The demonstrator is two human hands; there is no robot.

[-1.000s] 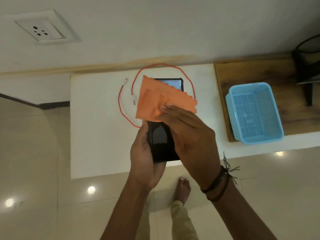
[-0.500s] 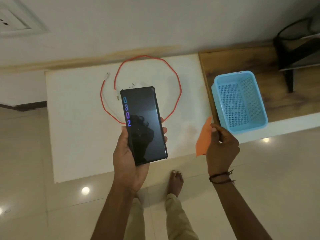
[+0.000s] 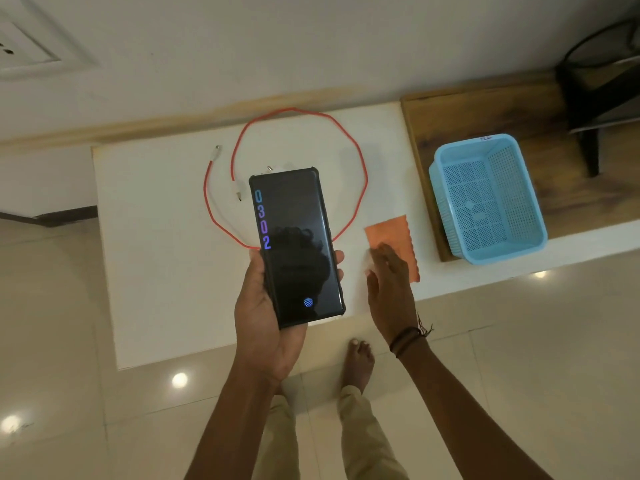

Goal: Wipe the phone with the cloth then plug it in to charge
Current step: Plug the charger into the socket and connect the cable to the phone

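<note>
My left hand (image 3: 263, 327) holds a black phone (image 3: 294, 247) screen up above the white table (image 3: 156, 237); the screen glows with a clock and a fingerprint icon. An orange cloth (image 3: 393, 237) lies flat on the table to the right of the phone. My right hand (image 3: 389, 289) hovers over the cloth's near edge with fingers spread, touching or just above it. A red charging cable (image 3: 360, 174) lies in a loop on the table behind the phone, both white plug ends (image 3: 216, 154) free. A white charger brick (image 3: 277, 167) peeks out behind the phone's top edge.
A light blue plastic basket (image 3: 488, 199) sits on a wooden board (image 3: 433, 133) at the right. A wall socket (image 3: 20, 46) is at the upper left on the wall. My bare foot (image 3: 358, 362) stands on the tiled floor below the table edge.
The cloth left the phone's screen, travelled right in my right hand and now lies flat on the table. My right hand has opened over it. The phone's screen lit up.
</note>
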